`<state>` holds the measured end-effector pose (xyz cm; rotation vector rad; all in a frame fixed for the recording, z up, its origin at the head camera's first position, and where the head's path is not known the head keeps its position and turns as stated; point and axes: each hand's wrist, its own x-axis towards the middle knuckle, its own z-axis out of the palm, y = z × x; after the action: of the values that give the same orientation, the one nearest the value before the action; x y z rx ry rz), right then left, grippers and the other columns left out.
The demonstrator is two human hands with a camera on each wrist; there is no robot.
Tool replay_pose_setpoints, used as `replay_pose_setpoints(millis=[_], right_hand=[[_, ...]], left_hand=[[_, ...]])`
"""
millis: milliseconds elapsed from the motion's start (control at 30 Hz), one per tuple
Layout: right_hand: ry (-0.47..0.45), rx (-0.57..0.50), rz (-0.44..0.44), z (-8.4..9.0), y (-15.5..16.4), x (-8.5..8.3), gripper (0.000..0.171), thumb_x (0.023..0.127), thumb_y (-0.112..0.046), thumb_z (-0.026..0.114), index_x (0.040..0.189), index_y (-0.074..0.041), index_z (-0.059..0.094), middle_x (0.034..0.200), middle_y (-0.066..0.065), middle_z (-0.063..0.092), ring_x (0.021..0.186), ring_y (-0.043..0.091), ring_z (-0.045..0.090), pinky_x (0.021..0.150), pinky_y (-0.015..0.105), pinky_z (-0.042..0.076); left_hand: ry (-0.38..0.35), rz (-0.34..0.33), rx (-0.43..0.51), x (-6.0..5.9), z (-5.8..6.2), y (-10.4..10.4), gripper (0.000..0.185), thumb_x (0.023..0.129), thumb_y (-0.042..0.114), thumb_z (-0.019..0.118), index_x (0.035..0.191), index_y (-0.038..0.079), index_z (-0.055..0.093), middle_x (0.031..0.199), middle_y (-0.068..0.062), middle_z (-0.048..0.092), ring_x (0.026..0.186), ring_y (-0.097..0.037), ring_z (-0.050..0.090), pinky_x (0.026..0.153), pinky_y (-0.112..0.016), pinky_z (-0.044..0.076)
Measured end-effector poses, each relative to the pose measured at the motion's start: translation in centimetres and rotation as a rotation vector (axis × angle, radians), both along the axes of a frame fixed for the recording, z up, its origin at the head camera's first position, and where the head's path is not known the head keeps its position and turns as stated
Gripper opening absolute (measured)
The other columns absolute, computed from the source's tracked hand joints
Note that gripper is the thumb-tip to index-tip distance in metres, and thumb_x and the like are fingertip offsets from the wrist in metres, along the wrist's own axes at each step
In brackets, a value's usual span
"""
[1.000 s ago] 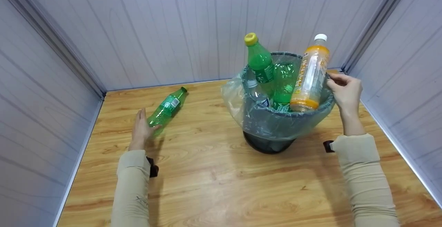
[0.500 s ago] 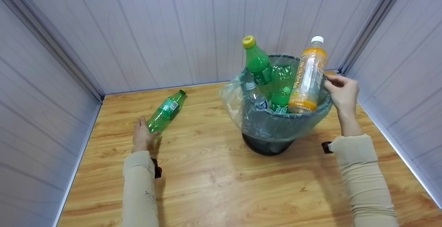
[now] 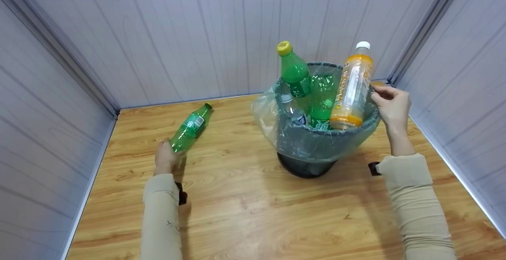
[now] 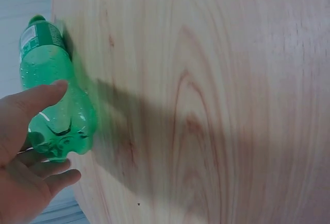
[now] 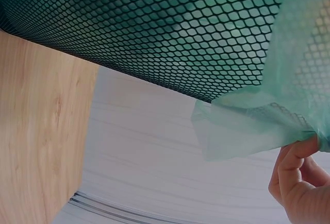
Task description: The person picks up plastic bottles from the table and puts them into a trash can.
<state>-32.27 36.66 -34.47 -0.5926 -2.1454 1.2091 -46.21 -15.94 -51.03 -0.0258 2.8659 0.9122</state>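
A green plastic bottle [image 3: 191, 129] lies on the wooden surface at the left, its neck pointing to the back. My left hand [image 3: 164, 157] holds it loosely round the base. In the left wrist view, the thumb of that left hand [image 4: 20, 152] lies over the bottle [image 4: 49, 64], while the fingers pass behind and below its bottom. At the right stands a mesh bin with a translucent green bag [image 3: 316, 145] folded over its rim. My right hand [image 3: 393, 106] pinches the bag at the rim; the right wrist view shows this hand [image 5: 299, 177] with the gathered bag [image 5: 252, 123].
Inside the bin are a green bottle with a yellow cap [image 3: 296, 72], another green bottle [image 3: 323, 98], a clear bottle [image 3: 292, 110] and an orange-labelled bottle [image 3: 353, 90]. Two of them stick out above the rim. Pale panel walls [image 3: 221, 34] enclose the wooden surface [image 3: 245, 200].
My left hand's fingers have gone from stretched out beside the bottle to bent round its base. The view has shifted slightly. My right hand keeps its hold on the bag.
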Motion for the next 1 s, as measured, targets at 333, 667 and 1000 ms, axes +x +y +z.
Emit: replay_pose_setpoints(millis=[333, 667, 1000], right_hand=[[-0.022, -0.004, -0.003, -0.1, 0.3, 0.2, 0.029, 0.079, -0.009, 0.058, 0.105, 0.005, 0.063, 0.082, -0.006, 0.061, 0.071, 0.000, 0.051, 0.065, 0.013, 0.042], [-0.013, 0.007, 0.004, -0.1, 0.3, 0.1, 0.028, 0.079, -0.009, 0.058, 0.104, 0.005, 0.063, 0.078, -0.011, 0.058, 0.070, -0.001, 0.050, 0.063, 0.012, 0.041], [0.002, 0.026, 0.013, 0.0, 0.0, 0.1, 0.027, 0.080, -0.008, 0.059, 0.102, 0.006, 0.063, 0.075, -0.012, 0.056, 0.068, -0.001, 0.050, 0.062, 0.012, 0.041]], left_hand=[[-0.046, -0.068, -0.012, 0.9, 0.7, 0.4, 0.055, 0.077, 0.019, 0.068, 0.112, -0.014, 0.042, 0.105, -0.028, 0.050, 0.095, -0.036, 0.049, 0.083, -0.046, 0.041], [-0.131, -0.151, -0.046, 2.2, 1.2, 0.2, 0.048, 0.073, 0.022, 0.072, 0.101, -0.011, 0.050, 0.087, -0.016, 0.054, 0.077, -0.024, 0.049, 0.069, -0.039, 0.045], [-0.228, -0.237, -0.101, 3.7, 2.4, -0.1, 0.052, 0.074, 0.023, 0.071, 0.103, -0.012, 0.047, 0.086, -0.014, 0.051, 0.077, -0.023, 0.048, 0.069, -0.039, 0.045]])
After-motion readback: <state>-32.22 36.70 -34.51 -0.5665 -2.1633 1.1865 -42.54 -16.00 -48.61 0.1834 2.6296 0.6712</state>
